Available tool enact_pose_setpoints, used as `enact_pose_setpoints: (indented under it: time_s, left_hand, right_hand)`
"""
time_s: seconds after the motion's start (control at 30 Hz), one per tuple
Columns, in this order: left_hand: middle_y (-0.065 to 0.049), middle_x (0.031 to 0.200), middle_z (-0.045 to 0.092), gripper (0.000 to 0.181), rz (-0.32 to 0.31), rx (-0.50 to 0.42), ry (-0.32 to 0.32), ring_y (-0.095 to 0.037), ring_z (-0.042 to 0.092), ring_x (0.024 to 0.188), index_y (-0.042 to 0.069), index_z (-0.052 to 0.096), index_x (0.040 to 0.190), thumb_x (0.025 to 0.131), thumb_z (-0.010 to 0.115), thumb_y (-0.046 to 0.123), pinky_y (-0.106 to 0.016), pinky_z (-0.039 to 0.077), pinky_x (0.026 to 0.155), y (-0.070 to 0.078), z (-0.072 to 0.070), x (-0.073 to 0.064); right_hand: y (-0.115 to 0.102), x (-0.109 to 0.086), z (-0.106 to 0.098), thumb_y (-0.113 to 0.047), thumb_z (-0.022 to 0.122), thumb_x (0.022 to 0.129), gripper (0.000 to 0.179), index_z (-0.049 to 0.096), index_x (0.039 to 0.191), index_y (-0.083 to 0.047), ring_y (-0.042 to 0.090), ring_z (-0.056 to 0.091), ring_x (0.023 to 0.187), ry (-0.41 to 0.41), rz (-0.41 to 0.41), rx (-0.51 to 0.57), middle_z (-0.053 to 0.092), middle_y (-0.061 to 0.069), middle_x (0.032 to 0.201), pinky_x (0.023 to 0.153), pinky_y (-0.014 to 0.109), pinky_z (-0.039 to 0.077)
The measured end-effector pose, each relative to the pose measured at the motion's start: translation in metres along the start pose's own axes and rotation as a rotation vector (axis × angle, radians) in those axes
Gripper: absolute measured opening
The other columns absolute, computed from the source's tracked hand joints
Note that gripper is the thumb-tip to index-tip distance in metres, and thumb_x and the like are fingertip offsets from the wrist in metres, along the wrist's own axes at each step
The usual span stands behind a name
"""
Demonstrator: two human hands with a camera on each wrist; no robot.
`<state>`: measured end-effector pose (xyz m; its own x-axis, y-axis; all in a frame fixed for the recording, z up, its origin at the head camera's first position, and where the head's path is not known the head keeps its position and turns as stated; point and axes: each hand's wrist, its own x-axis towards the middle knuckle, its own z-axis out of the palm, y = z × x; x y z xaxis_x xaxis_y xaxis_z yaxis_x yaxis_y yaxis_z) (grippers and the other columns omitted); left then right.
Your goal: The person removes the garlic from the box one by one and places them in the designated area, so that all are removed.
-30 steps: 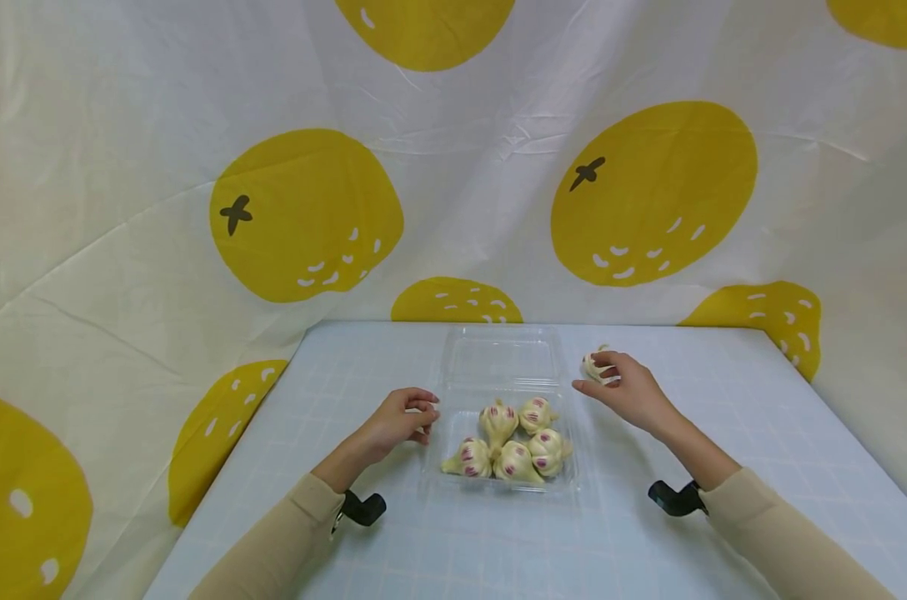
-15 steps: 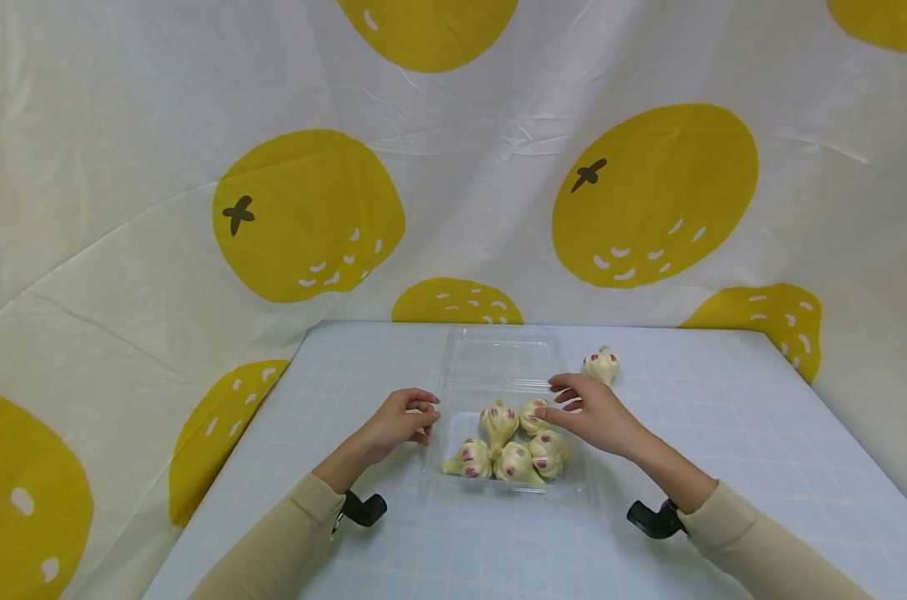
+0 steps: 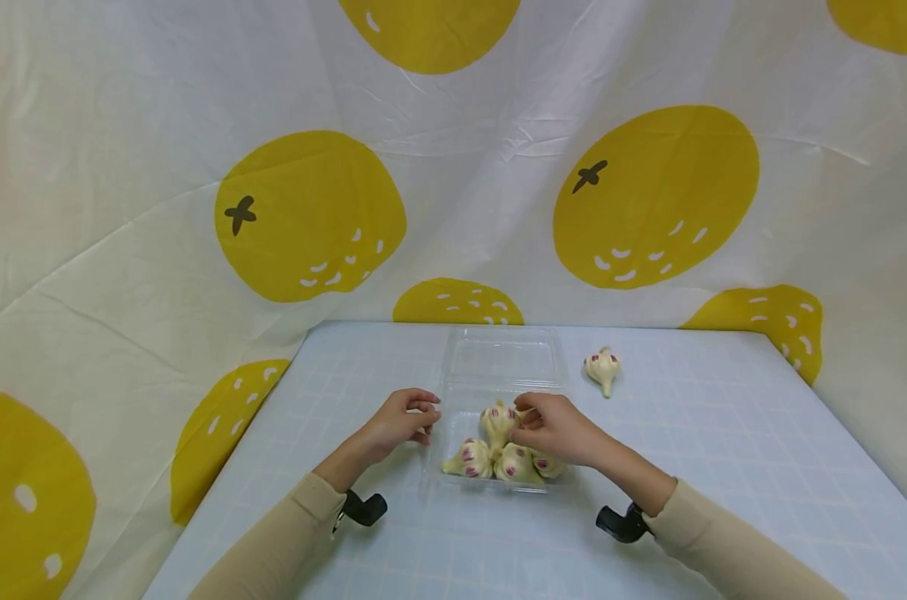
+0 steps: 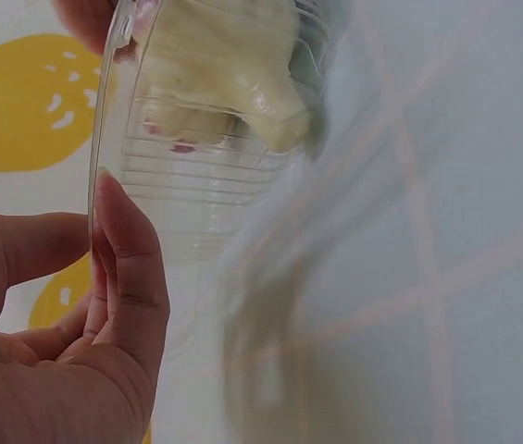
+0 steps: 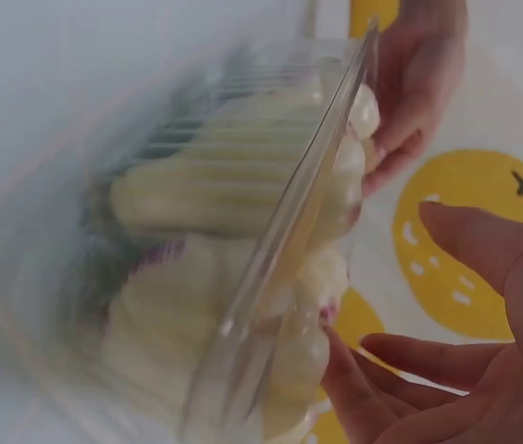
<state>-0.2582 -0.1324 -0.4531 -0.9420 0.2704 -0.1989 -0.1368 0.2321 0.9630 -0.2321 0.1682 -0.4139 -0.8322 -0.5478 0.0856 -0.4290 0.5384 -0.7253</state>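
**Right hand over garlic in clear tray; left hand at tray's left rim**

Surface: a pale blue checked tabletop point(image 3: 724, 467). Behind and to both sides hangs a white cloth point(image 3: 123, 208) printed with large yellow fruit.

Obscured: the right hand point(image 3: 554, 429) covers the far-right bulbs in the tray point(image 3: 498, 367), so the contact point is not visible in the head view. Both wrist views are blurred by the clear plastic wall close to the lens; the bulbs there read only as pale shapes. Sleeves are cut off at the near edge.

Position: the tray sits at the middle of the tabletop, lid laid open on the far side. A cluster of garlic point(image 3: 498, 454) fills its near half. The right hand's grip is narrow, fingers curled down onto the far bulbs; whether it has one pinched I cannot tell. The left hand point(image 3: 397, 425) holds the tray's left rim, thumb and fingers closed on the plastic. One loose bulb point(image 3: 602, 367) lies on the tabletop, far right of the tray, well apart from both hands.
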Motion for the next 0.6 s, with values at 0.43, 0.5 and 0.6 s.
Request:
enact_pose_setpoints:
  time_s: [0.43, 0.5, 0.6]
  left_hand:
    - [-0.006, 0.092, 0.059, 0.036, 0.013, -0.001, -0.011, -0.016, 0.058, 0.073, -0.012, 0.053, 0.132, 0.1, 0.063, 0.003, -0.028, 0.058, 0.063, -0.002, -0.001, 0.001]
    - [-0.006, 0.093, 0.059, 0.036, 0.01, -0.002, -0.011, -0.016, 0.058, 0.073, -0.011, 0.053, 0.132, 0.101, 0.063, 0.004, -0.028, 0.058, 0.064, -0.001, -0.001, 0.001]
    - [-0.006, 0.093, 0.059, 0.036, 0.013, 0.002, -0.014, -0.016, 0.057, 0.073, -0.012, 0.052, 0.132, 0.101, 0.062, 0.004, -0.028, 0.058, 0.064, 0.0, -0.002, 0.0]
  right_hand:
    - [-0.011, 0.021, 0.015, -0.023, 0.075, 0.094, 0.05, 0.061, 0.126, 0.012, 0.032, 0.071, 0.101, -0.043, 0.016, -0.052, 0.067, 0.024, 0.122, 0.083, 0.04, 0.06]
    - [-0.011, 0.024, 0.017, -0.024, 0.075, 0.093, 0.049, 0.062, 0.124, 0.011, 0.032, 0.071, 0.101, -0.041, 0.016, -0.063, 0.068, 0.024, 0.121, 0.084, 0.041, 0.06]
    - [-0.011, 0.028, 0.021, -0.024, 0.075, 0.093, 0.046, 0.063, 0.122, 0.009, 0.031, 0.072, 0.1, -0.042, 0.02, -0.075, 0.068, 0.022, 0.119, 0.083, 0.041, 0.06]
